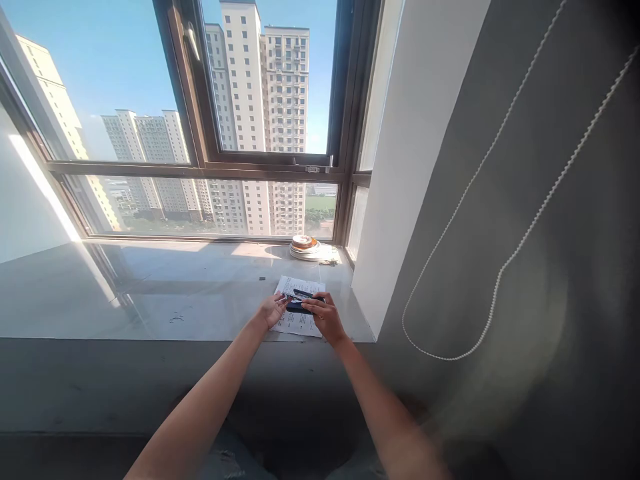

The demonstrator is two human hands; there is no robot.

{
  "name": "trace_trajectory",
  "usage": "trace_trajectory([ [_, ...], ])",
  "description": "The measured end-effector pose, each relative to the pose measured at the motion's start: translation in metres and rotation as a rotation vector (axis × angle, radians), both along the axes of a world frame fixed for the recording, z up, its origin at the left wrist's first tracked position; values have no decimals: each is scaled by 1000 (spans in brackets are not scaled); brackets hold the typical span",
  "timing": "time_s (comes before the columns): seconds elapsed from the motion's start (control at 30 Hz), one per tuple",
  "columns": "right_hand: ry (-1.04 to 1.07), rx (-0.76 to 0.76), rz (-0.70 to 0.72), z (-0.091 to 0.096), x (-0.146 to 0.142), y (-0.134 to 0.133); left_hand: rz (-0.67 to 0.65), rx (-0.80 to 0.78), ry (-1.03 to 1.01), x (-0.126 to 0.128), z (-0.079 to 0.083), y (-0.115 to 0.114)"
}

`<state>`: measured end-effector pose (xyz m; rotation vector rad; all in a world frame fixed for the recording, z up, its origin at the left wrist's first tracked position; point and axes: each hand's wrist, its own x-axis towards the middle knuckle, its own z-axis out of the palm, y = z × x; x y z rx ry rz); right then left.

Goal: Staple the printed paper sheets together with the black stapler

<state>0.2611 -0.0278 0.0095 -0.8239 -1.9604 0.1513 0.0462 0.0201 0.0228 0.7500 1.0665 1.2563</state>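
Observation:
My right hand (325, 315) is closed around the right end of a small dark stapler (299, 307), whose top part seems lifted away from its base. From the other side, my left hand (271, 310) has its fingertips closed at the stapler's left end; whether a smaller piece lies between them is too small to tell. Beneath both hands, printed paper sheets (299, 325) lie on the pale window sill (210, 320), close to its front edge.
Several tape rolls (304, 248) are stacked by the window at the back right. A tiny dark strip (263, 278) and scattered small dark bits (176, 317) lie on the sill. At right, a beaded blind chain (495, 293) hangs before the grey wall (565, 373).

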Motion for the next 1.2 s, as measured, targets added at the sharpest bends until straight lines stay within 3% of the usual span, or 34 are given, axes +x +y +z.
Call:
trace_trajectory([
  [0.17, 25, 23, 23, -2, 0, 0, 44, 51, 144, 1, -2, 2],
  [0.27, 51, 12, -54, 0, 0, -3, 127, 111, 250, -10, -3, -7],
  [0.37, 68, -1, -168, 3, -2, -5, 221, 330, 611, -25, -5, -18],
  [0.47, 74, -86, -225, 5, -4, -4, 219, 564, 1065, -32, -8, -28],
  [0.53, 95, -188, -224, 6, -4, -2, 199, 605, 1171, -30, -9, -31],
  [0.67, 109, -334, -251, 5, -3, 4, 171, 665, 1240, -24, -11, -37],
  [0.73, 93, -356, -251, 5, -2, 6, 61, 723, 1269, -24, -10, -39],
  [0.83, 27, -220, -202, 6, -3, 5, -101, 789, 1287, -25, -8, -40],
  [0.97, -115, 28, -16, 7, -5, 0, -192, 824, 1269, -22, -6, -39],
  [1.03, -107, 72, 59, 5, -5, -2, -241, 841, 1250, -21, -5, -38],
  [1.2, -92, 111, 89, -2, -6, 0, -321, 908, 1210, -22, -8, -38],
])
